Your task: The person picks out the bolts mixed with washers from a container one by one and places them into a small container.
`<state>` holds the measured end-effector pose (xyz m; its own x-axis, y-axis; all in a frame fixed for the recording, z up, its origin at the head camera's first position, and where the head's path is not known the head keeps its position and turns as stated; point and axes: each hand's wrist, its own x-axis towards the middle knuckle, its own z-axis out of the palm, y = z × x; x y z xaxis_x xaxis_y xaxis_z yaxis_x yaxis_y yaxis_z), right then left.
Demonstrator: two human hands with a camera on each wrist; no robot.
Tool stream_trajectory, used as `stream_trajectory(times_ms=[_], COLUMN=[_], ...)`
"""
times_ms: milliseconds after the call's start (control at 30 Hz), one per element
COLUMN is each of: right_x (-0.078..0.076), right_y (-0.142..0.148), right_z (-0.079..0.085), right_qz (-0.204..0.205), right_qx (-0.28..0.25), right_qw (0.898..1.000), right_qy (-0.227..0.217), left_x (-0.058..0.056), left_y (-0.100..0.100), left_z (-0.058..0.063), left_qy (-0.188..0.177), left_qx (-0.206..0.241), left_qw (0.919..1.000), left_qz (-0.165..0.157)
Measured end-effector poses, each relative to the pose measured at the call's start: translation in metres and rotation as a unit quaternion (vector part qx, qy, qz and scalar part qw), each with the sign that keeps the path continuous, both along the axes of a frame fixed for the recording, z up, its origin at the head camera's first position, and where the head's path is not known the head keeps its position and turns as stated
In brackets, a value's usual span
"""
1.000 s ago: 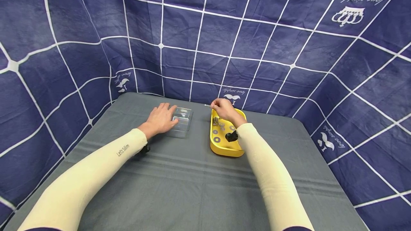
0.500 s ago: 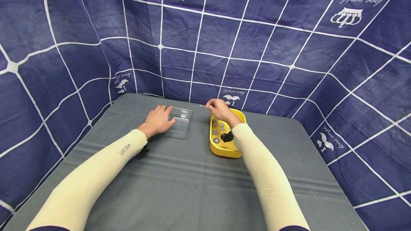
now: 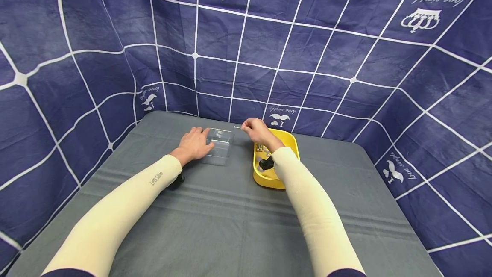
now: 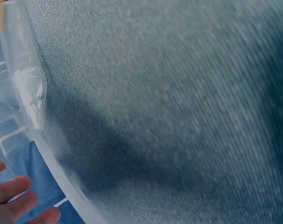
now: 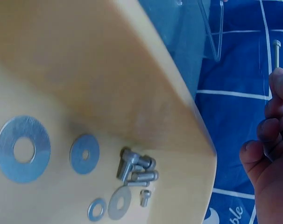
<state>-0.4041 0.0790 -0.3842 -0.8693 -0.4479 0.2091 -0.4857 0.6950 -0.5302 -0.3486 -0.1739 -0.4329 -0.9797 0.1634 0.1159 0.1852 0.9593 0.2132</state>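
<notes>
My right hand pinches a long thin bolt between thumb and fingertip, its head sticking out to the left. It hovers over the far left corner of a yellow tray. Inside that tray lie flat washers of several sizes and a small heap of bolts. My left hand, fingers spread, rests at the left side of a clear plastic compartment box. Part of the box is hidden under that hand. In the left wrist view only some fingertips show near the box's edge.
Grey cloth covers the table. A dark blue curtain with white lines stands behind the far edge and on both sides. A narrow gap of cloth lies between the clear box and the yellow tray.
My right hand has moved left with the bolt, from above the yellow tray towards the clear box. The left hand stays nearly in place at the box.
</notes>
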Motion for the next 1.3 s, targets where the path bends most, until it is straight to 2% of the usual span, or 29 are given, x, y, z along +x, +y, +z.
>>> stream_trajectory(times_ms=[300,700,933,1167,1300], right_x=[-0.002,-0.006,-0.006,-0.003,-0.001], right_y=[-0.014,-0.027,-0.036,-0.043,-0.047], right_z=[-0.004,-0.007,-0.011,-0.014,-0.011], right_qz=[0.0,-0.011,-0.01,-0.007,0.001], right_qx=[0.007,0.028,0.034,0.041,0.039], right_qw=[1.0,0.999,0.999,0.999,0.999], right_qy=[-0.011,-0.014,-0.032,-0.019,-0.028], left_x=[0.002,-0.001,-0.002,-0.001,0.0], left_y=[0.01,0.019,0.021,0.022,0.023], left_z=[0.0,-0.001,-0.003,-0.002,-0.001], left_qy=[-0.004,-0.009,-0.013,-0.014,-0.015], left_qx=[0.008,0.005,0.0,0.006,0.004], left_qw=[0.9999,0.9997,0.9996,0.9994,0.9994], left_qz=[0.007,0.023,0.026,0.03,0.032])
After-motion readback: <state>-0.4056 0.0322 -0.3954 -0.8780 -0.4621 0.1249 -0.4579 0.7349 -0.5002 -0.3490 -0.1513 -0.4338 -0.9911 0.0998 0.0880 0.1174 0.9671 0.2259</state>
